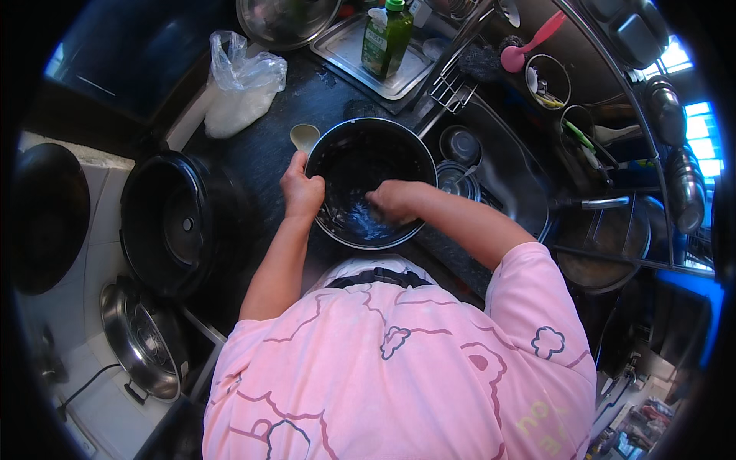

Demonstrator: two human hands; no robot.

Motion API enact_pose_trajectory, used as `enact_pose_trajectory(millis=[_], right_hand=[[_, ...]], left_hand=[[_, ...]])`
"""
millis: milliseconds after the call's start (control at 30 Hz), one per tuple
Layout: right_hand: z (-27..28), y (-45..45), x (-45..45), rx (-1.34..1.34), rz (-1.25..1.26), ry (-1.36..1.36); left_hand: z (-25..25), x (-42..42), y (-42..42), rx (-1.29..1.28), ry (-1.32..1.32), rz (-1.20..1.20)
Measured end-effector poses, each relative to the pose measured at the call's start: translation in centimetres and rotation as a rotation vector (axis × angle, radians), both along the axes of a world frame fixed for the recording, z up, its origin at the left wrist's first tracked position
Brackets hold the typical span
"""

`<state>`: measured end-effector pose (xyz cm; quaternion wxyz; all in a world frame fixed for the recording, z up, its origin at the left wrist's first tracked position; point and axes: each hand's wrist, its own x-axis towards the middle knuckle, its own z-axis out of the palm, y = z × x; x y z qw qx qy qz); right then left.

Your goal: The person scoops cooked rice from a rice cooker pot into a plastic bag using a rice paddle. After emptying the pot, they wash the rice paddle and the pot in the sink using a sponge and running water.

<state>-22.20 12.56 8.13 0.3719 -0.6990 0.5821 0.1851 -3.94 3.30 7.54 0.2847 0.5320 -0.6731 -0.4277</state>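
Note:
A dark, round cooking pot (368, 152) with a pale metal rim is in front of my body at the counter. My left hand (303, 190) is closed at the pot's left rim. Just above its fingers shows the cream bowl of a ladle (305, 137); whether its handle is in that hand I cannot tell. Inside the pot, my right hand (397, 201) is low on the right side with curled fingers, slightly blurred. Beside them the pot's bottom gleams bluish, as if wet, with small pale specks on the inner wall. The right hand's fingertips are partly hidden.
Left stands an open black cooker body (184, 224), with a steel pan (141, 339) below. A plastic bag of white grains (241, 92) and a metal tray (345, 52) bearing a green bottle (388, 40) lie beyond. The sink (517, 172) at right holds bowls (460, 145).

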Motion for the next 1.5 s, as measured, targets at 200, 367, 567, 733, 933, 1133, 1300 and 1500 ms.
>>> enact_pose_trajectory(millis=[200, 367, 567, 733, 933, 1133, 1300, 1500], right_hand=[[-2.6, -1.0, 5.4, 0.004, -0.088, -0.198], [-3.3, -1.4, 7.2, -0.200, -0.208, -0.124], [-3.3, -3.3, 5.1, -0.547, -0.241, 0.044], [-3.5, -3.7, -1.0, -0.495, -0.430, 0.099], [-0.1, -2.3, -4.9, -0.416, -0.601, -0.184], [-0.3, 0.0, -6.5, -0.721, -0.800, -0.406], [-2.4, 1.5, -5.7, -0.610, -0.661, -0.249], [-3.2, -0.5, -6.3, -0.765, -0.942, -0.910]], left_hand=[[0.1, 0.2, 0.2, -0.002, -0.023, 0.006], [-0.5, 0.0, -0.1, -0.011, -0.020, -0.032], [-2.8, 0.8, -0.9, -0.048, 0.003, -0.043], [-0.7, -0.3, 0.2, 0.068, 0.121, -0.031], [0.9, -2.2, 0.5, 0.058, 0.350, -0.117], [2.9, -4.7, 0.5, -0.027, 0.402, -0.164], [3.5, -5.9, 1.4, -0.057, 0.446, -0.177], [3.5, -6.1, 2.1, -0.141, 0.394, -0.202]])
